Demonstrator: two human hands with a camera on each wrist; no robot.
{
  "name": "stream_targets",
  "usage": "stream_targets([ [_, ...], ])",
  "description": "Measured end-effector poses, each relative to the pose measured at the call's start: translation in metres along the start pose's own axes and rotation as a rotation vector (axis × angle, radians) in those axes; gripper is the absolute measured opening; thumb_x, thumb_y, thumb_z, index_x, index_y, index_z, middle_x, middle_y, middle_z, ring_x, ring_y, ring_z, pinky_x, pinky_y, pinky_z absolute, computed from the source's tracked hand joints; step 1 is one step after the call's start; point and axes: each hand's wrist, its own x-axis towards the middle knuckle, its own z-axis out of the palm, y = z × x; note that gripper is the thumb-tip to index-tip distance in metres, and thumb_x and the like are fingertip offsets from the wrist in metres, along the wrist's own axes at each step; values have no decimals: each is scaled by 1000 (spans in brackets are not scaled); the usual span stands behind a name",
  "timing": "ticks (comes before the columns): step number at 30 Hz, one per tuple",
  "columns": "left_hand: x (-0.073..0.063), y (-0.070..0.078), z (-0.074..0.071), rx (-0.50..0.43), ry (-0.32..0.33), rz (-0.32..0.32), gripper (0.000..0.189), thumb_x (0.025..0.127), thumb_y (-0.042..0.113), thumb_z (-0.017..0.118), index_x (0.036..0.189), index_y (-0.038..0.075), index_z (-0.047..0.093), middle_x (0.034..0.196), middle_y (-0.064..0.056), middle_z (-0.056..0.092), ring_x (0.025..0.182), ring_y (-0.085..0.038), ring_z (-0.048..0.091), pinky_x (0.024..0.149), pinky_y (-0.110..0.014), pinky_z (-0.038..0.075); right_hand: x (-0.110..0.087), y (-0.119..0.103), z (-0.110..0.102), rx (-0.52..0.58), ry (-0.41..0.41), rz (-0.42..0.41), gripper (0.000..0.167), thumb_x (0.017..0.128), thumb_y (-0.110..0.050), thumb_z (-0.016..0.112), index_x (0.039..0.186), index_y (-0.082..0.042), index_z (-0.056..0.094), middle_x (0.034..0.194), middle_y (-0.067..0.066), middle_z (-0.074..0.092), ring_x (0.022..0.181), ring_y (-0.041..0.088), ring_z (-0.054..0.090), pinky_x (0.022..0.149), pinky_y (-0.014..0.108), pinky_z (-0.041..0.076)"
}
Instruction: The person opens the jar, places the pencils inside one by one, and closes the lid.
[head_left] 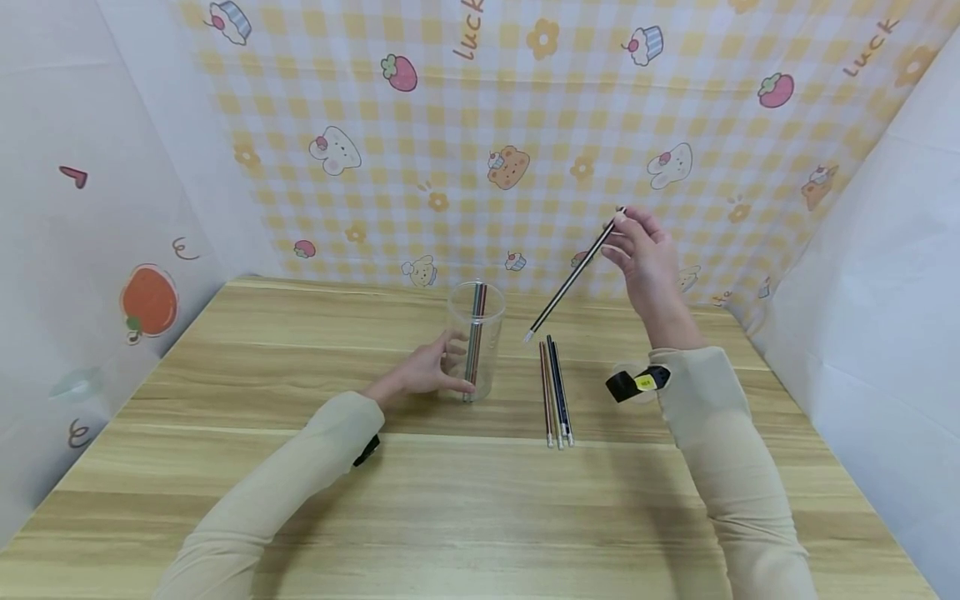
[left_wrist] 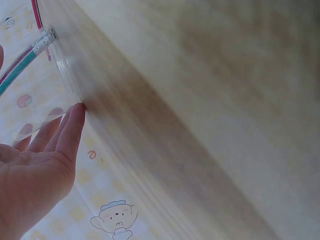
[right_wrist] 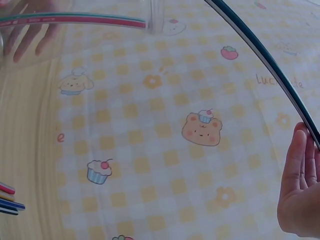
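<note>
A tall clear plastic cup (head_left: 491, 358) stands upright on the table with a few pencils (head_left: 476, 333) inside, one teal and one red among them. My left hand (head_left: 429, 367) holds the cup low on its left side, thumb in front and fingers behind. In the left wrist view some fingers of the left hand (left_wrist: 45, 160) show through the clear wall. My right hand (head_left: 643, 250) is raised to the right of the cup and pinches a dark striped pencil (head_left: 573, 277) by its upper end. This pencil slants down left, its white eraser end lowest, apart from the cup.
Several loose pencils (head_left: 557, 392), red, yellowish and dark, lie side by side on the wooden table (head_left: 465, 517) right of the cup. A small clear round object (head_left: 643, 392) sits partly hidden by the right wrist camera. A checked cloth (head_left: 450, 125) hangs behind.
</note>
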Motion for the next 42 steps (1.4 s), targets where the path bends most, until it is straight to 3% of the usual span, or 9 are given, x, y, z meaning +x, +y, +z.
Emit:
stream_targets([
  [7, 0, 1, -1, 16, -5, -1, 84, 64, 29, 79, 129, 13, 28, 125, -19, 44, 113, -30, 44, 94, -44, 32, -1, -4, 8, 95, 44, -26, 13, 80, 1, 62, 89, -1, 53, 76, 12, 60, 62, 19, 60, 55, 24, 50],
  [17, -1, 3, -1, 16, -4, 3, 83, 64, 27, 79, 128, 11, 29, 126, -20, 44, 113, -30, 44, 94, -44, 31, -8, 3, 18, 37, 34, -86, 12, 82, 2, 59, 89, -3, 50, 82, 11, 58, 67, 19, 60, 61, 25, 51],
  [26, -3, 4, -1, 20, -2, 3, 82, 65, 26, 79, 128, 11, 29, 125, -19, 45, 113, -30, 43, 94, -44, 31, -16, 25, 30, -140, -28, -133, 14, 82, 3, 58, 93, -3, 51, 78, 7, 56, 68, 17, 60, 60, 24, 50],
  [34, -2, 4, -1, 20, -6, 10, 84, 66, 27, 78, 130, 9, 26, 126, -20, 44, 112, -31, 44, 94, -43, 32, -25, 47, 39, -330, -132, -144, 16, 82, 0, 59, 97, -3, 53, 82, 7, 57, 73, 19, 59, 66, 30, 51],
  [42, -3, 4, 0, 31, 0, -12, 80, 65, 27, 78, 127, 14, 29, 123, -20, 45, 109, -30, 46, 93, -43, 34, -28, 64, 46, -508, -237, -137, 21, 84, -4, 59, 103, 1, 52, 90, 16, 59, 75, 20, 60, 66, 31, 51],
])
